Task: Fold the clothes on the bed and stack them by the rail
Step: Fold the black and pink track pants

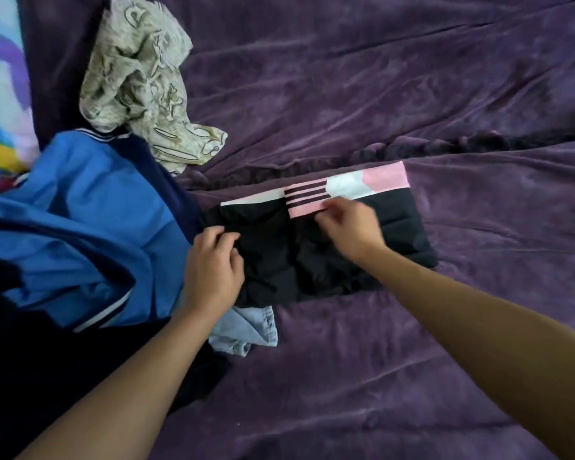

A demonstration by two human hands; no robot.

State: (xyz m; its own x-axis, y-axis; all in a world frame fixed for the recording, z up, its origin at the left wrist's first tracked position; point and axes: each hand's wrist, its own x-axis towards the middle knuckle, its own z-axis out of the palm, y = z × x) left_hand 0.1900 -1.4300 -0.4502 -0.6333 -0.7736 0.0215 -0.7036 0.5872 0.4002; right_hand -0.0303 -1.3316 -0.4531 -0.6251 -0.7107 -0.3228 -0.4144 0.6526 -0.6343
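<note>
A black garment (399, 227) with a pink and white band along its far edge lies partly folded on the purple bedspread (412, 94). My left hand (213, 270) grips the black cloth at the garment's left end, fingers curled into it. My right hand (349, 230) pinches the pink striped flap near the garment's middle. A blue jacket (80, 220) with navy and white trim is heaped to the left. A beige patterned cloth (140, 84) lies crumpled at the upper left. A light blue denim piece (246, 333) pokes out under my left wrist.
A colourful printed fabric (0, 94) runs along the far left edge. Dark clothing (30, 376) fills the lower left corner. The bedspread stretches wrinkled to the right and toward me. No rail is in view.
</note>
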